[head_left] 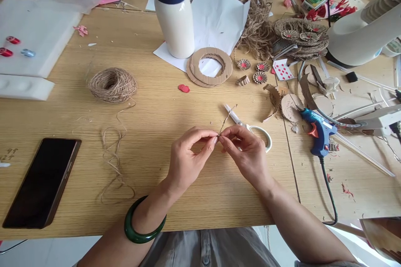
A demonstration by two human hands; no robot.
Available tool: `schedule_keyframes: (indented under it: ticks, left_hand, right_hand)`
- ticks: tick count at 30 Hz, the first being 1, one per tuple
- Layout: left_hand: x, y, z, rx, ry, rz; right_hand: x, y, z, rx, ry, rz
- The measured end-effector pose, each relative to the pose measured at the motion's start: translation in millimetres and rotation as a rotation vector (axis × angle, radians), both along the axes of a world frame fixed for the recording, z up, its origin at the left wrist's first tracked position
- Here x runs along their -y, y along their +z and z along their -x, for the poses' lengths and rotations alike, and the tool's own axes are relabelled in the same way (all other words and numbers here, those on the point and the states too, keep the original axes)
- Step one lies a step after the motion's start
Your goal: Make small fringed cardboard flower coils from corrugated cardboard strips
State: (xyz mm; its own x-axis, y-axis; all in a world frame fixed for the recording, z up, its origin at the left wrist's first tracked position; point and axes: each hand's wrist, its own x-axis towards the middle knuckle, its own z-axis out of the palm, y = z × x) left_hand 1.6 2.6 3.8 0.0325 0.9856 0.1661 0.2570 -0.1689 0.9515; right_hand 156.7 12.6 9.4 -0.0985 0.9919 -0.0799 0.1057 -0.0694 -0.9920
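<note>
Left hand (192,154) and right hand (246,152): both pinched 1 twine strand (224,122). 1 pair of scissors (234,117) lay partly behind right hand. 12 o'clock: 2 cardboard rings (196,66). 1 o'clock: 4 rosettes (260,77). 3 o'clock: 1 glue gun (320,132). 10 o'clock: 1 twine ball (117,91).

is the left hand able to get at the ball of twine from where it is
Probably yes: the ball of twine sits up and to the side of the left hand, with only bare table between, though that hand is pinching a short twine piece.
</note>
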Motion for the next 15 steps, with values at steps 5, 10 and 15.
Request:
schedule_keyframes:
  ticks: [5, 10, 15]
  left_hand:
    - [0.4, 1.4, -1.6, -0.047, -0.01, -0.007]
    - [0.7, 0.8, -1.9, -0.051, -0.009, -0.001]
    - [1.0, 0.7, -1.8, -0.019, -0.011, 0.045]
  right_hand:
    - [0.7, -1.9, -3.2, 0.083, 0.077, -0.03]
    - [1.2, -4.2, -5.2, 0.196, 0.14, -0.108]
    - [1.4, -2.8, -4.7, 0.284, 0.133, -0.2]
